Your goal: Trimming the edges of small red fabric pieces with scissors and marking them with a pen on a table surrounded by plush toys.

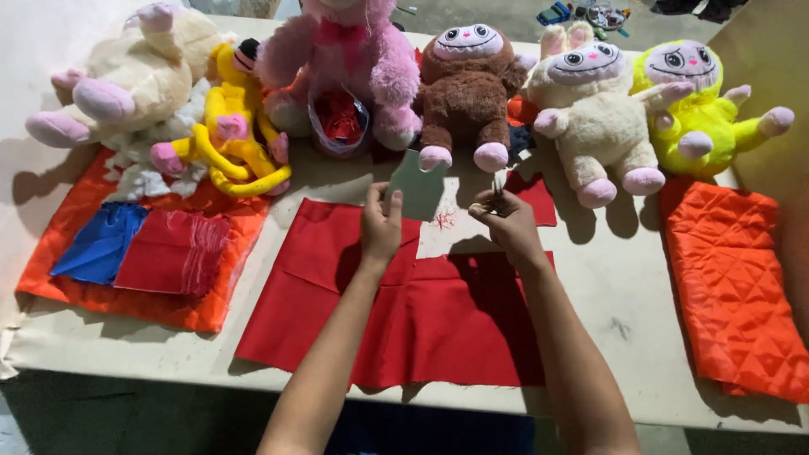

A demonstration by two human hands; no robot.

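While the left hand (381,226) pinches a grey-green card (416,185) by its lower left corner, thumb and fingers closed on it, the card stands tilted above the worktop (624,278), its long axis running up and slightly right from the grip. It lies directly between the two hands, nearer the left, with its right edge close to the right hand (508,223) but apart from it.

That right hand is curled shut around small scissors (495,192), whose blades point up and away from the person; only the handles and a bit of metal show, so I cannot tell whether the blades are apart.

Below both hands lies a red cloth (421,312), spread flat, with a squarish notch cut out of its far edge just under the card. Red threads (444,219) sit on the bare worktop inside that notch.

Room is tight on the far side: a brown plush (465,93) sits just behind the card, a pink plush (341,59) with a bag of red scraps (339,122) to its left, a cream plush (594,118) to its right. Toward the person the cloth is open, its near edge close to the worktop's edge. An orange quilted pad (733,286) lies well to the right, and folded blue and red pieces (143,248) well to the left.
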